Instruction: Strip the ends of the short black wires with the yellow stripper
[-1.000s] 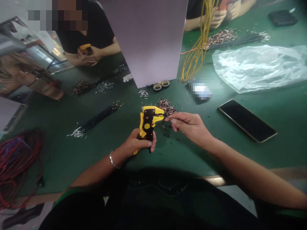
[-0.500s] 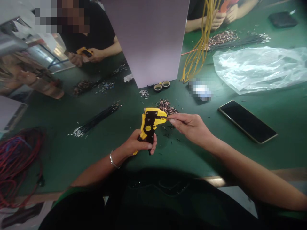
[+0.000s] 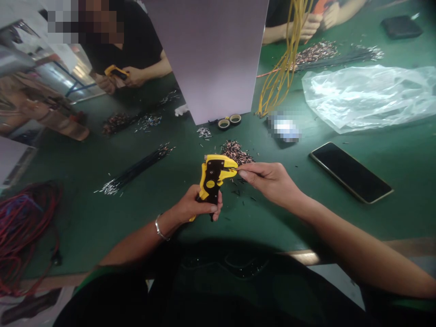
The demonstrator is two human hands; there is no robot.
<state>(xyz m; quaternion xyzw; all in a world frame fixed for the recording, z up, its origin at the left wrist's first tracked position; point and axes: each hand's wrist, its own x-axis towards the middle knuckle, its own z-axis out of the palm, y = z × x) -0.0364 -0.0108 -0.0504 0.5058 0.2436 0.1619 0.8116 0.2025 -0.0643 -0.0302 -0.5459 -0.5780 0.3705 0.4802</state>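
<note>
While the left hand (image 3: pixel 199 203) has its fingers curled around a black-and-yellow plastic wire stripper (image 3: pixel 213 167), its round badge (image 3: pixel 210 184) too small to read, the right hand (image 3: pixel 272 179) pinches a thin wire (image 3: pixel 237 170), barely visible, between thumb and forefinger at the stripper's mouth; just beyond those fingertips lies a loose heap of coppery, black-sleeved clippings (image 3: pixel 234 151); left of the curled fingers, a bundle of black wires (image 3: pixel 139 169) shows silvery tips; well right of the pinch, a crinkled translucent plastic bag (image 3: pixel 371 97), contents unclear, and a glass-faced phone (image 3: pixel 351 171)

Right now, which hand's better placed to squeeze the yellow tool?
Likely your left hand: it grips the yellow tool by its handle, while your right hand pinches beside its tip.
</note>
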